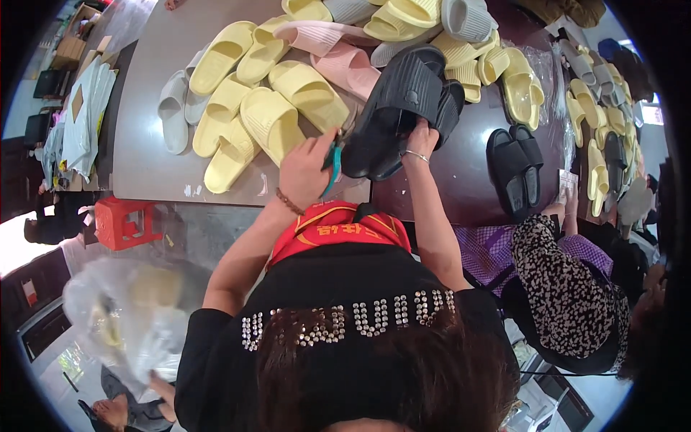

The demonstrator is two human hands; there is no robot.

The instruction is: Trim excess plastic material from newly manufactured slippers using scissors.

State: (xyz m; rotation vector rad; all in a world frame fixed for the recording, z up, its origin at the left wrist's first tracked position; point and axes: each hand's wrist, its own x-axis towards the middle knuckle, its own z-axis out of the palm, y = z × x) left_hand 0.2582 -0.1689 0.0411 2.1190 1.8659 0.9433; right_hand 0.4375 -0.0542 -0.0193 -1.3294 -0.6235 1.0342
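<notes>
My left hand (pixel 305 171) is closed around a small pair of nippers with teal handles (pixel 334 171), their metal tips pointing up beside a black slipper (pixel 374 108). My right hand (pixel 420 139) grips that slipper, its fingers inside the foot opening under the ribbed strap. The slipper is tilted above the table's near edge. More black slippers (pixel 452 108) lie behind and against it, partly hidden. To the left of my hands spreads a pile of yellow slippers (pixel 272 119), and a pink slipper (pixel 345 68) lies just behind the black one.
Grey slippers (pixel 173 111) lie at the pile's left end. A pair of black slippers (pixel 515 169) rests on the dark table to my right, near a co-worker in a patterned sleeve (pixel 568 288). A red stool (pixel 124 222) and a clear plastic bag (pixel 133 309) are at lower left.
</notes>
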